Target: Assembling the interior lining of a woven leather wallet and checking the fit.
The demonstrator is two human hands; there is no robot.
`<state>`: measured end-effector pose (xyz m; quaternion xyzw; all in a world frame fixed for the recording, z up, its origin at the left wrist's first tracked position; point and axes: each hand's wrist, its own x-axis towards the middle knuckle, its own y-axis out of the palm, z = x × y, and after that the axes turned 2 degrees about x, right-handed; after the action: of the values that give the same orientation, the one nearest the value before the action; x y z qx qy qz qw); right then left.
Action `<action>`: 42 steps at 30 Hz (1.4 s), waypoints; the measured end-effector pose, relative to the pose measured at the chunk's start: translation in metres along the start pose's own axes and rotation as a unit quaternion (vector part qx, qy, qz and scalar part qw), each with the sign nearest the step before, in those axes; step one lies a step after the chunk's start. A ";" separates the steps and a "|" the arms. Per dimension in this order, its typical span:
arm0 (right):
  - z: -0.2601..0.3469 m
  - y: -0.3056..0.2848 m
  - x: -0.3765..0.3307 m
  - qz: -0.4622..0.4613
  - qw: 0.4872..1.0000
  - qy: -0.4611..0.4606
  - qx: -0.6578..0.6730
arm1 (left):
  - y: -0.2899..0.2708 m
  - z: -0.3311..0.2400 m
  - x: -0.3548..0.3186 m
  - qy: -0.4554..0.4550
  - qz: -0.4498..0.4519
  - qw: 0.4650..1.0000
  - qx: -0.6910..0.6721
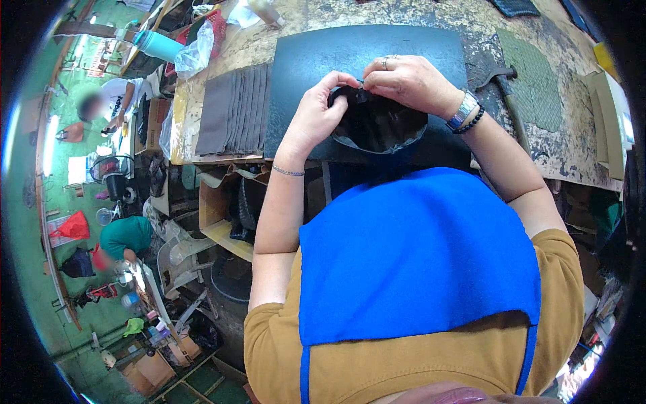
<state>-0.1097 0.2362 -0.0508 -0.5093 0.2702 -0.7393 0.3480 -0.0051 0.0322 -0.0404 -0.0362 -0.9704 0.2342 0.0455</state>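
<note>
Nearest the lens hangs a blue apron (417, 262) over a mustard-yellow shirt (404, 363), and both bare forearms rise from it toward the workbench (579, 148); the bench top is worn, stained and mottled brown, and a dark rectangular cutting mat (316, 74) lies across its near edge; left of the mat a row of grey-brown leather pieces (232, 111) lies overlapped like tiles; to the right a hammer (501, 84) rests beside a green textured sheet (538, 84); a clear plastic bag (195, 54) and a teal cup (158, 46) sit at the far left corner.

The room beyond the bench has a green floor (27, 269), strewn with boxes, bags and a small fan; two other people work there, one in a white shirt (124, 94), one in a teal shirt (128, 236).

Over the mat's near edge both hands hold a black leather piece (377, 128); it appears curved like a pouch, its long axis running left to right, its rounded edge toward the person; the left hand (316, 114) pinches its upper left rim with thumb and fingers pressed together; the right hand (410, 81), with a ring, a wristwatch and a bead bracelet, pinches the top edge, fingers curled close.
</note>
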 end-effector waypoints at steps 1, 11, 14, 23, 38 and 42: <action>0.000 0.001 -0.001 0.000 1.000 0.000 0.000 | 0.000 -0.009 -0.003 -0.009 0.003 1.000 0.029; -0.003 0.010 -0.003 0.053 0.977 0.119 0.167 | -0.001 -0.008 -0.004 0.089 -0.063 0.984 0.137; -0.002 0.005 -0.002 0.079 0.967 0.138 0.201 | -0.001 -0.006 -0.005 0.074 -0.059 0.990 0.104; 0.014 -0.003 0.005 -0.013 0.996 0.053 0.076 | 0.004 -0.014 -0.004 0.051 -0.060 0.990 0.118; 0.002 0.008 -0.009 -0.028 0.971 0.085 0.220 | 0.000 -0.001 -0.004 0.065 -0.063 0.990 0.106; 0.004 0.010 -0.011 -0.018 0.964 0.095 0.248 | 0.000 -0.012 -0.004 -0.027 -0.035 0.998 0.039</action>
<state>-0.1008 0.2386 -0.0626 -0.3393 0.1014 -0.8342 0.4227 0.0000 0.0377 -0.0300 0.0059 -0.9620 0.2714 0.0288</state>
